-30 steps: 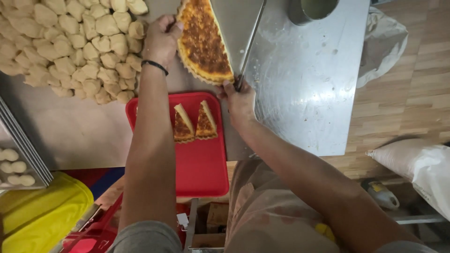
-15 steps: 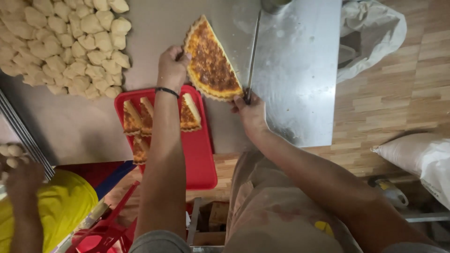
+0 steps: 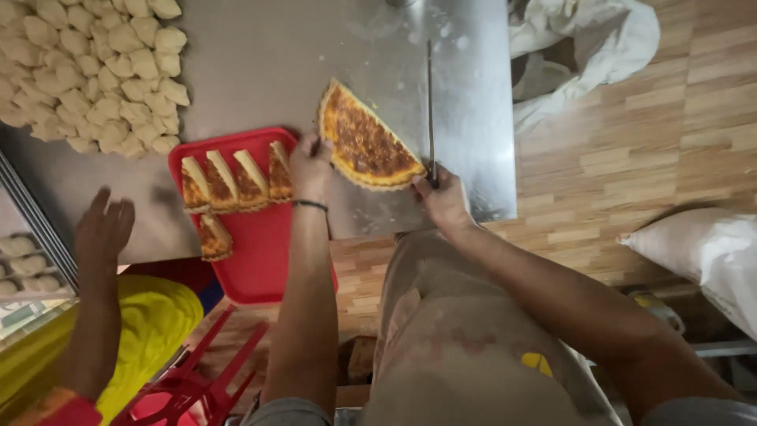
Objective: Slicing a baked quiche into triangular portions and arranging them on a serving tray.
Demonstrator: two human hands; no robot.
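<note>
Your left hand rests open against the half tart near the steel counter front edge; your right hand has a closed grip on the long knife, bare counter beyond

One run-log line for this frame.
left hand: on half tart | right hand: grips knife | red tray: cut slices | steel table

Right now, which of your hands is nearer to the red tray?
Left. The left hand sits at the red tray's upper right corner, beside the slices. The right hand grips the knife beyond the half pie.
</note>
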